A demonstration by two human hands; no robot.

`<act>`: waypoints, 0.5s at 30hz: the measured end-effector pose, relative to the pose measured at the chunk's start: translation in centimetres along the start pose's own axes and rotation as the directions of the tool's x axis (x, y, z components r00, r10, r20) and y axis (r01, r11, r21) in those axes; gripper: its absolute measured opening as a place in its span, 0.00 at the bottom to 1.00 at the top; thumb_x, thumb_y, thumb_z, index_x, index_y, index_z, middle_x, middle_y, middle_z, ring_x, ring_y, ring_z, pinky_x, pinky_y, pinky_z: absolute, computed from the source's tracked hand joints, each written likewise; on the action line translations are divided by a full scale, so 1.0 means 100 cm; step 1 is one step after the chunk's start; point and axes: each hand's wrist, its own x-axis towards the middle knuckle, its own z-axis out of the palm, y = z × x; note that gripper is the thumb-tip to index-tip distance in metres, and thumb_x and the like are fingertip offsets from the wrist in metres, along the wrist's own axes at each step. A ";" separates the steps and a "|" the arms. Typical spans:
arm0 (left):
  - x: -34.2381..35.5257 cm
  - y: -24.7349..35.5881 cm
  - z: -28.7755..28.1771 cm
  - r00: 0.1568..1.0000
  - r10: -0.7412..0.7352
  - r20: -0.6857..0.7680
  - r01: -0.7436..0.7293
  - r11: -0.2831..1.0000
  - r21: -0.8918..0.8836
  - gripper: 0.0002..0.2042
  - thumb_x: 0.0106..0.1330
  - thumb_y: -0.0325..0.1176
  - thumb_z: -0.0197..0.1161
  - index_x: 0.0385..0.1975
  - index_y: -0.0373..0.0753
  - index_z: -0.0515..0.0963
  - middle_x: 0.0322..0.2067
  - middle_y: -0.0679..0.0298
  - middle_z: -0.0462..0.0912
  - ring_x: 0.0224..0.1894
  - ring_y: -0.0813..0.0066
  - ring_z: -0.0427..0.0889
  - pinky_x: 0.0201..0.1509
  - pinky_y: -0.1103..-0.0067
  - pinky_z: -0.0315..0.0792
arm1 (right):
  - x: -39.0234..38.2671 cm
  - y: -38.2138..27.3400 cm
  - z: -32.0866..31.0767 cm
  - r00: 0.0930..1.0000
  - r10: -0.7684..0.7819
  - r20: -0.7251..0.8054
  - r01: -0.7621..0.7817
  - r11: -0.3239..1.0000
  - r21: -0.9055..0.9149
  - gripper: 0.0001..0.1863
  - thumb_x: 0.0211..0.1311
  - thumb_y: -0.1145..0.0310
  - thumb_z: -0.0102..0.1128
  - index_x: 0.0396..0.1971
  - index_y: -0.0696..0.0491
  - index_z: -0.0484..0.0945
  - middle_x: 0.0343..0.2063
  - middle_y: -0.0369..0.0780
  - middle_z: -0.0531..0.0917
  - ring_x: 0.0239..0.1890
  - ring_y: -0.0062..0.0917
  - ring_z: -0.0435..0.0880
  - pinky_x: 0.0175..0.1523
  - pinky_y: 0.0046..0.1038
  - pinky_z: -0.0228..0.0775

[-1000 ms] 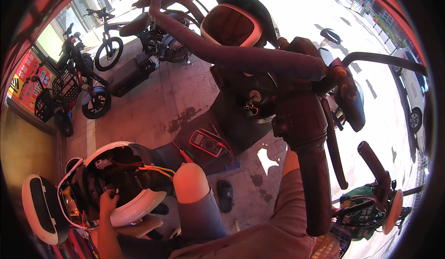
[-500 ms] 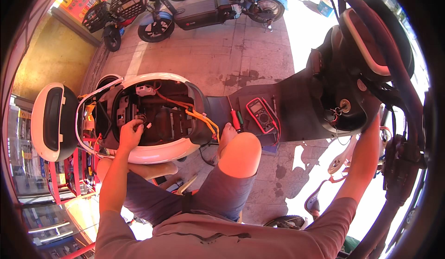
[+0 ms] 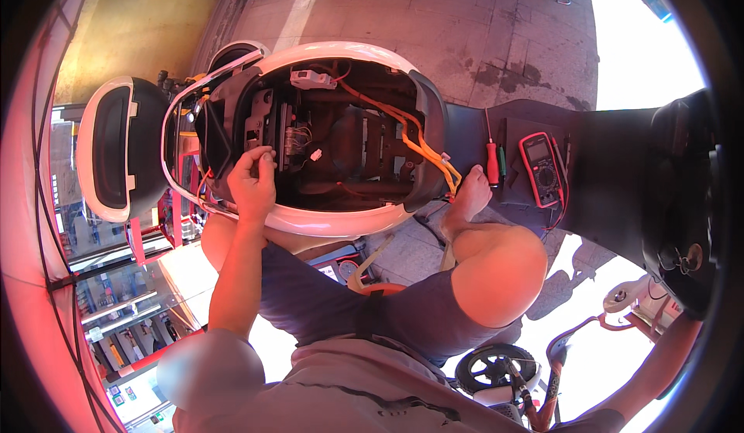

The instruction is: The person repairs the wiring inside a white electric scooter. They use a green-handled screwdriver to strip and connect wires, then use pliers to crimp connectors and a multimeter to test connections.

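My left hand (image 3: 254, 183) is at the left inner edge of the opened body (image 3: 333, 222) of a white electric scooter. Its thumb and forefinger are pinched together; whatever may be between them is too small to make out. Just right of the fingertips, thin wires (image 3: 297, 140) bunch beside a dark box, and a small white plug (image 3: 315, 155) hangs loose. Thick orange cables (image 3: 418, 145) run along the compartment's right side. A white breaker-like part (image 3: 313, 80) sits at the far wall. My right forearm (image 3: 668, 359) reaches toward the scooter's dark front; the hand is hidden there.
On the footboard lie a red multimeter (image 3: 543, 171), a red-handled screwdriver (image 3: 492, 163) and a green-handled tool (image 3: 502, 162). My bare foot (image 3: 470, 194) rests beside the cable ends. A white and black rear box (image 3: 116, 150) stands left; a small wheel (image 3: 496, 367) is at lower right.
The view has shifted, so the scooter sits farther right in it. My left hand remains pinched but has drawn a little back from the wires. My right hand stays hidden.
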 end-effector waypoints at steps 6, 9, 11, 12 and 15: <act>-0.002 0.008 0.008 0.998 0.052 -0.022 -0.051 0.997 0.051 0.05 0.69 0.22 0.62 0.40 0.31 0.82 0.34 0.62 0.86 0.33 0.82 0.82 0.39 0.85 0.76 | -0.081 0.001 0.170 0.957 0.238 0.166 -0.209 0.962 -0.174 0.15 0.63 0.57 0.65 0.39 0.54 0.79 0.32 0.46 0.86 0.36 0.43 0.85 0.40 0.43 0.72; -0.003 0.014 0.009 1.000 0.011 -0.012 -0.010 0.997 0.073 0.05 0.69 0.22 0.62 0.40 0.31 0.82 0.34 0.62 0.86 0.33 0.81 0.83 0.39 0.85 0.76 | -0.079 0.009 0.184 0.961 0.251 0.114 -0.218 0.945 -0.244 0.16 0.63 0.56 0.65 0.38 0.54 0.79 0.32 0.46 0.86 0.37 0.43 0.85 0.41 0.44 0.72; -0.002 0.015 0.010 0.999 0.039 -0.005 -0.038 0.992 0.120 0.05 0.69 0.23 0.62 0.40 0.31 0.82 0.34 0.62 0.86 0.33 0.82 0.82 0.39 0.86 0.75 | -0.075 0.013 0.185 0.968 0.236 0.086 -0.203 0.938 -0.283 0.16 0.63 0.56 0.65 0.38 0.54 0.79 0.32 0.46 0.86 0.37 0.44 0.85 0.41 0.44 0.72; -0.002 0.015 0.010 0.999 0.036 -0.001 -0.035 0.993 0.111 0.05 0.69 0.23 0.62 0.40 0.31 0.82 0.34 0.63 0.86 0.33 0.82 0.82 0.39 0.86 0.75 | -0.074 0.013 0.185 0.973 0.219 0.080 -0.184 0.932 -0.311 0.16 0.63 0.56 0.65 0.38 0.54 0.79 0.32 0.46 0.86 0.37 0.44 0.85 0.41 0.44 0.72; -0.002 0.014 0.010 1.000 0.007 -0.005 -0.006 0.995 0.099 0.05 0.69 0.23 0.62 0.40 0.31 0.82 0.34 0.63 0.86 0.33 0.82 0.82 0.39 0.86 0.74 | -0.076 0.009 0.184 0.989 0.126 0.081 -0.082 0.909 -0.409 0.16 0.65 0.55 0.62 0.37 0.53 0.77 0.32 0.46 0.85 0.37 0.46 0.84 0.40 0.46 0.70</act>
